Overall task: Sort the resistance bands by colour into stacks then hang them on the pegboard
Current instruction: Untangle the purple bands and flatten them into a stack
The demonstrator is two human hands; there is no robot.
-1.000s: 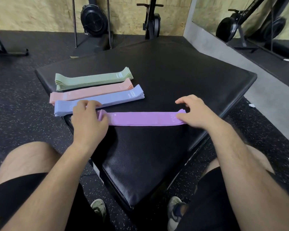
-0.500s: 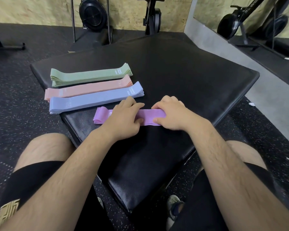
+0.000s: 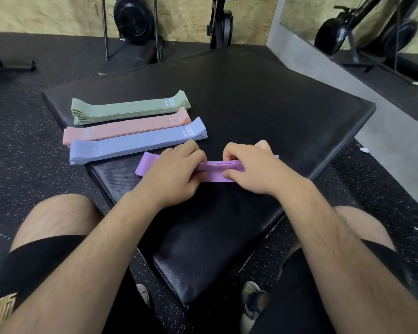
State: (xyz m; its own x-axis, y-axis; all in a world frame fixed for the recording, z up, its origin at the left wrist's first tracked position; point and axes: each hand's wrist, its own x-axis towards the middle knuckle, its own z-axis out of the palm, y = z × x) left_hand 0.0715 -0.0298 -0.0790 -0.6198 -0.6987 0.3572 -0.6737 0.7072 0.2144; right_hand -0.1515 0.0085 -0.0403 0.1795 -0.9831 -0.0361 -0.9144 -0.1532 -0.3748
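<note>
Three flat stacks of resistance bands lie side by side on a black padded mat [image 3: 263, 97]: a green stack [image 3: 128, 109] farthest, a pink stack [image 3: 126, 128] in the middle, a blue stack [image 3: 135, 143] nearest. In front of them lies a stack of purple bands [image 3: 215, 171]. My left hand [image 3: 171, 174] lies over its left part, fingers curled at the bands' far edge. My right hand [image 3: 253, 169] pinches the bands' middle, lifting their far edge off the mat. Both ends of the purple stack stick out beyond my hands. No pegboard is in view.
The mat's near corner points at my knees, with speckled rubber floor [image 3: 22, 153] on both sides. Exercise machines [image 3: 133, 18] stand against the back wall. A mirror [image 3: 372, 27] and grey ledge run along the right.
Both hands moved from the purple bands' ends to their middle. My right hand went from lying flat to pinching and lifting the bands' edge.
</note>
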